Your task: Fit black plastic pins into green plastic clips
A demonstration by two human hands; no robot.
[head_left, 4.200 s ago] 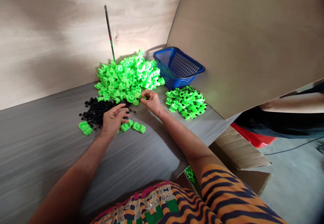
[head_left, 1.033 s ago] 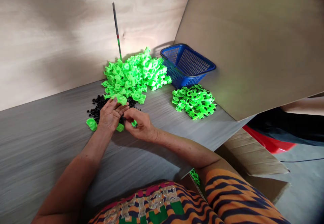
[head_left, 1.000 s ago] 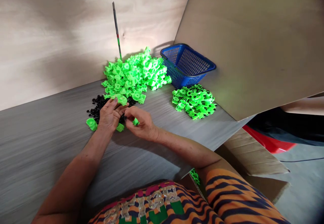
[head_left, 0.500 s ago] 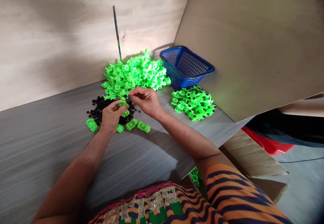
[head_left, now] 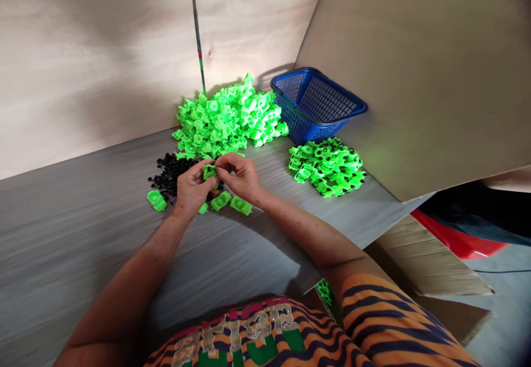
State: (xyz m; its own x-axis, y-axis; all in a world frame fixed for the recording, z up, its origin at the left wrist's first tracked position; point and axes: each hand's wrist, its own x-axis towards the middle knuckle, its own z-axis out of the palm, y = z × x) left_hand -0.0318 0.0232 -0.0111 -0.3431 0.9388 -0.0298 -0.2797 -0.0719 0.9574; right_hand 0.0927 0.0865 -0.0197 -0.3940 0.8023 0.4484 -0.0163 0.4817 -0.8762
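Green clip [head_left: 209,171] pinched btwn left hand [head_left: 191,190] & right hand [head_left: 240,176], fingers of both closed on it, above black pins [head_left: 168,171]

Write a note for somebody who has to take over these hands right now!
Left hand: shut on a green piece, above the black bits.
Right hand: fingers pinched at the same green piece.
Big green heap sits at the back wall, blue basket beside it.
Done, by the look: the smaller green pile with black dots, right of the hands.
Left: the big heap, plus loose green pieces on the table by the hands.
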